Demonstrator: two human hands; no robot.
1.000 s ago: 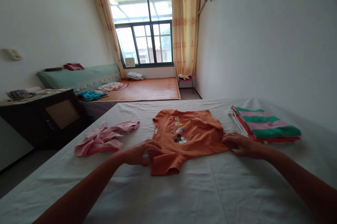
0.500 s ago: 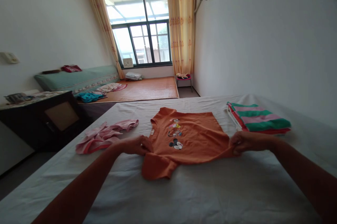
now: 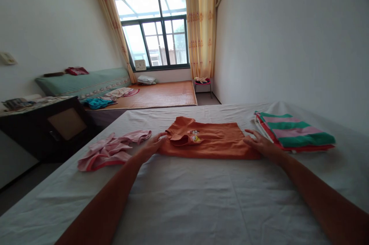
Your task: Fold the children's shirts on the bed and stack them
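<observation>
An orange T-shirt (image 3: 210, 141) with a cartoon print lies on the white sheet (image 3: 201, 199), its near side folded over so only a strip of the print shows. My left hand (image 3: 154, 143) rests flat at its left end, by the folded sleeve, fingers spread. At the shirt's right end lies my right hand (image 3: 258, 142), fingers apart and touching the cloth. Neither hand grips anything.
A crumpled pink garment (image 3: 111, 151) lies left of the shirt. A folded green, pink and red striped cloth (image 3: 294, 135) sits at the right by the wall. A dark cabinet (image 3: 49, 126) stands at the left; beyond is a platform with a mat (image 3: 161, 95).
Both hands gripped the shirt's near edge and carried it over away from me, folding the shirt in half. They have let go and lie flat at its two ends.
</observation>
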